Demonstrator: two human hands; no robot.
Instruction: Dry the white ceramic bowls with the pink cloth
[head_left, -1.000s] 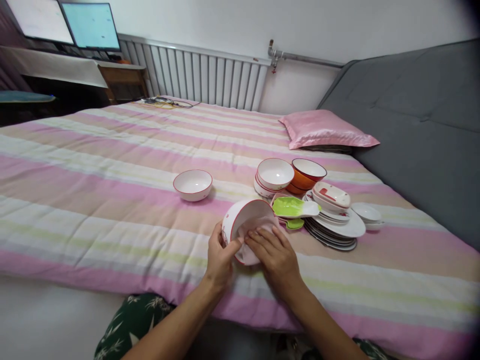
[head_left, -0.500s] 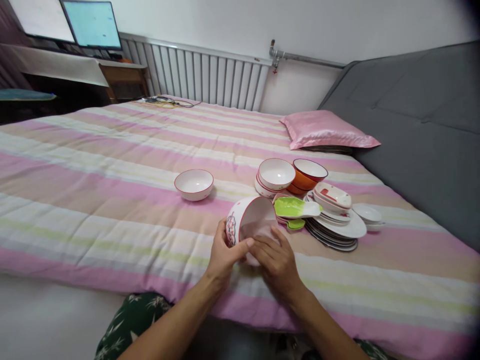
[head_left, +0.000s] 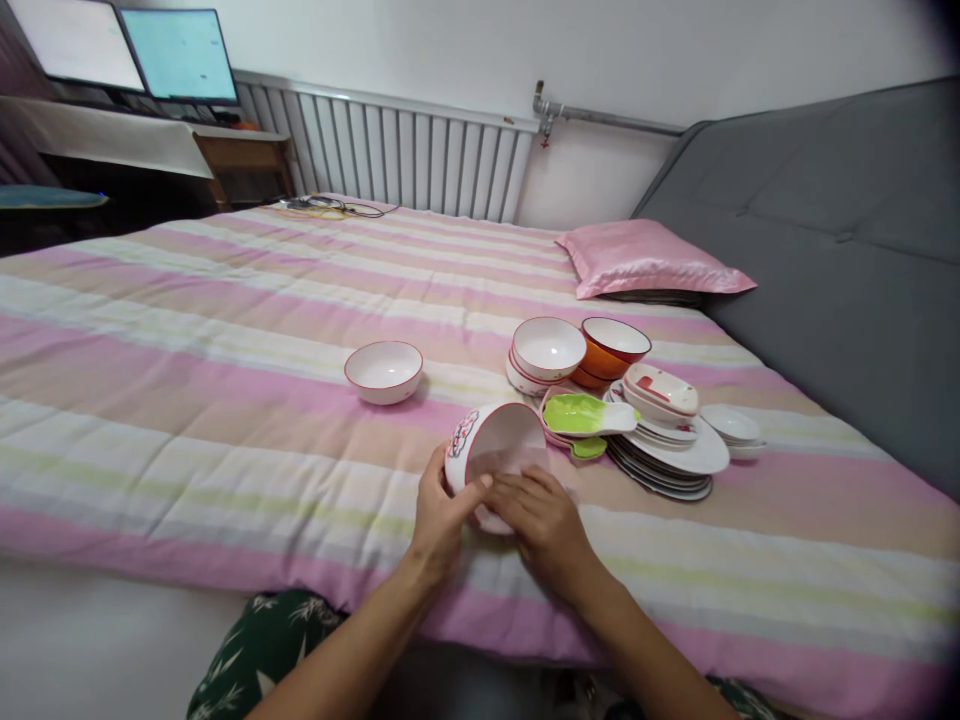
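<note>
A white bowl [head_left: 508, 440] with a thin red rim and a blossom pattern outside is tilted on its side above the near part of the bed, its mouth facing right. My left hand [head_left: 442, 510] grips its left side, thumb over the lower rim and fingers around the outside. My right hand [head_left: 540, 520] is at the lower right rim, its fingers together and reaching into the bowl; its thumb is hidden. Left of the held bowl, a similar bowl [head_left: 384, 370] sits upright on the striped bedspread [head_left: 247, 420].
Stacked white bowls [head_left: 549, 348] and orange bowls [head_left: 615, 345] stand behind right. Nearer are green leaf-shaped dishes [head_left: 577, 412], stacked plates [head_left: 709, 450], rectangular dishes [head_left: 660, 390] and small white dishes [head_left: 731, 425]. A pink pillow [head_left: 652, 258] lies by the grey headboard [head_left: 825, 230].
The held bowl has turned and dropped slightly, its blossom pattern now higher on the left side. My right fingers have shifted a little left inside it. The view has moved slightly.
</note>
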